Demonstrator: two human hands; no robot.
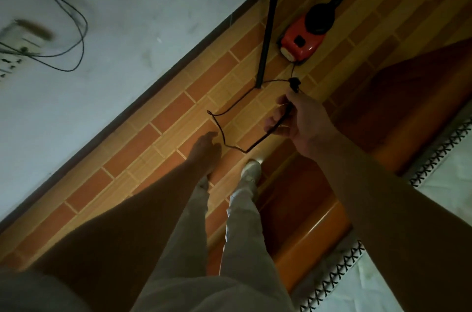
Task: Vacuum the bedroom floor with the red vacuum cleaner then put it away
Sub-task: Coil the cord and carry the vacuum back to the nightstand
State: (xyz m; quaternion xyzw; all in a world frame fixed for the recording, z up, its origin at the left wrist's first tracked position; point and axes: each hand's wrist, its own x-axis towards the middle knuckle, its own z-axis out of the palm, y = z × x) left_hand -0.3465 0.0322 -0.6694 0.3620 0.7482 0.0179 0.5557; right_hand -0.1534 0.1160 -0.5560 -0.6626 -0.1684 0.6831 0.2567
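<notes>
Now the floor (158, 137) is a narrow strip between the wall (153, 17) and the bed (319, 222). At its far end, close to the wall edge, stands the vacuum (301, 40), with its tube (267, 38) just beside it. The cord (229, 109) lies in a loose loop on the floor, near the foot (251, 168). The right hand (298, 117) grips this cord close to the plug (295, 83). The left hand (207, 148) hangs relaxed and holds nothing. I think a pull may catch the loop on the foot, or drag the vacuum over.
</notes>
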